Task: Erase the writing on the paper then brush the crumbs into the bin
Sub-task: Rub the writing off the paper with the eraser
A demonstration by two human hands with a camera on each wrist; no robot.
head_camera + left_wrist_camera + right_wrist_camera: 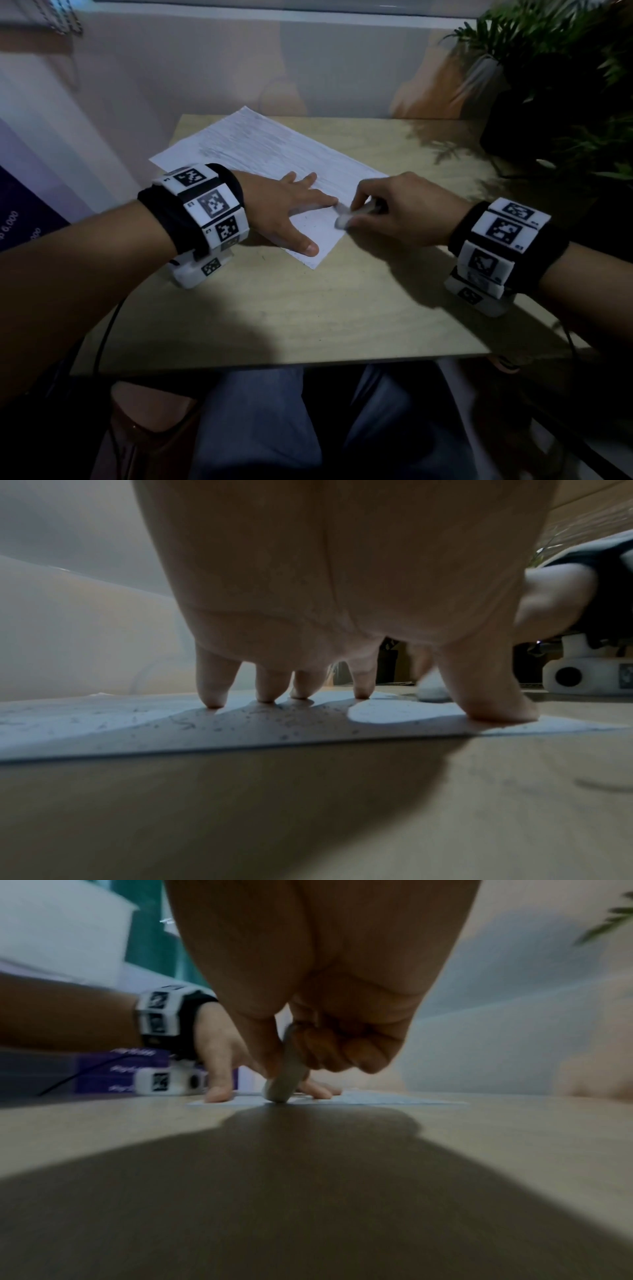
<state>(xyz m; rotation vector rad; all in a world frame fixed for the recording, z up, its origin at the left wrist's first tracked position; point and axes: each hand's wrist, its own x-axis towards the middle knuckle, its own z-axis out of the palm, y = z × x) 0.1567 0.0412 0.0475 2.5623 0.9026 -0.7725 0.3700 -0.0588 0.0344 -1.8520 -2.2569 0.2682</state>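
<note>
Crumbs [219,727] on paper [103,723], wrist-view only

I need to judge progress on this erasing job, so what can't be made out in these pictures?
- Writing on the paper: head view, only blurred grey lines, unreadable.
- Bin: in no view.
- Eraser: motion-blurred in the head view; the right hand covers its upper part in the right wrist view.
- Crumbs: specks in the left wrist view; the left hand and its shadow hide some.
- Far paper edge: too low an angle in both wrist views.
</note>
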